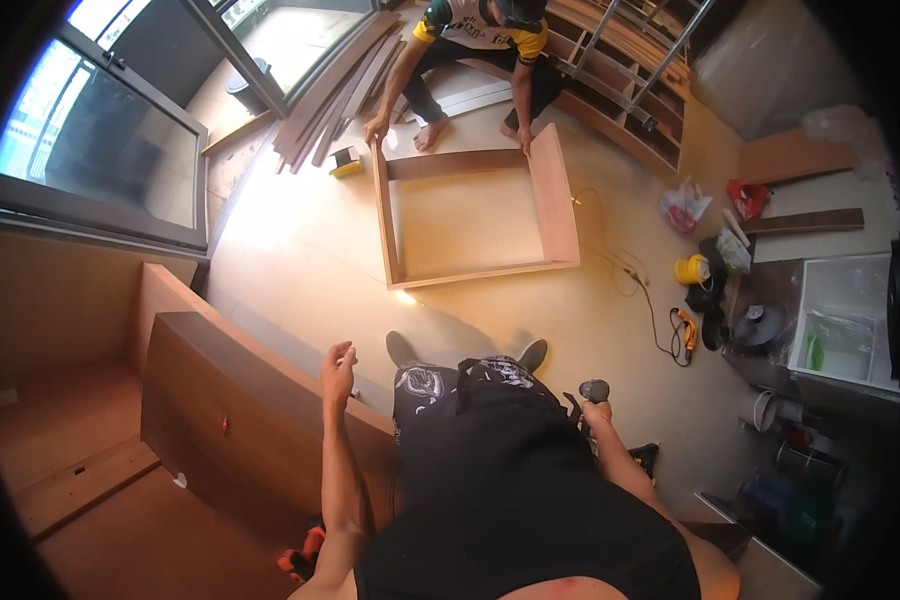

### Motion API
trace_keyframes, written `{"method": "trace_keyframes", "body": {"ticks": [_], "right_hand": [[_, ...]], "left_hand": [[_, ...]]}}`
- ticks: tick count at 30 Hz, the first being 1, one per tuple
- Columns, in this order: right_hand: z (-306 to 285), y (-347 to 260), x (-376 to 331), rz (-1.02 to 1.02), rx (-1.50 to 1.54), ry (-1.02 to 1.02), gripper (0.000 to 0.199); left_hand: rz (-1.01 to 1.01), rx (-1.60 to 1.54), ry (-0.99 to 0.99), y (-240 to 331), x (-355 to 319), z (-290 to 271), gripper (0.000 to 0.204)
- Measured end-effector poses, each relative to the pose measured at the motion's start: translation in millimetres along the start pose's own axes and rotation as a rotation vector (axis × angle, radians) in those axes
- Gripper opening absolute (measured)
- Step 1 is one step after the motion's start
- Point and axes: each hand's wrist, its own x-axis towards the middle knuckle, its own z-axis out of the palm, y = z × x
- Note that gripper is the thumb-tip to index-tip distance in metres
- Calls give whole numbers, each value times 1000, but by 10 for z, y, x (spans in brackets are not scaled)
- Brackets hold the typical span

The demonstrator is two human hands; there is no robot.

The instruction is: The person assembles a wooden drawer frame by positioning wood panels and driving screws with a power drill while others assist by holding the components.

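My left hand is raised beside the brown wooden panel, fingers bent together; anything small inside them is too small to make out. In my right hand is a dark cordless drill, gripped by its handle at my right hip. Ahead of my feet a rectangular wooden frame stands on the floor, apart from both my hands. A co-worker crouches behind it, one hand on each far corner.
On my left is a large wooden cabinet piece. Planks lie near the glass door. A yellow-and-black box sits left of the frame. Rightward are a cable, an orange power tool, bags and a white bin.
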Motion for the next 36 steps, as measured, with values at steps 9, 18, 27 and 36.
{"method": "trace_keyframes", "body": {"ticks": [9,18,27,36], "right_hand": [[688,-305,-739,-223,-158,-31,41],[1118,-1343,-1238,-133,-174,-164,35],[1953,-1490,-827,-145,307,-361,21],[2421,-2127,-1058,-7,177,-273,12]], "left_hand": [[-112,-48,-20,126,686,-563,31],[-146,91,-167,661,866,-445,35],[-204,237,-207,777,1028,-1086,37],[-496,7,-289,769,2050,-1663,36]]}}
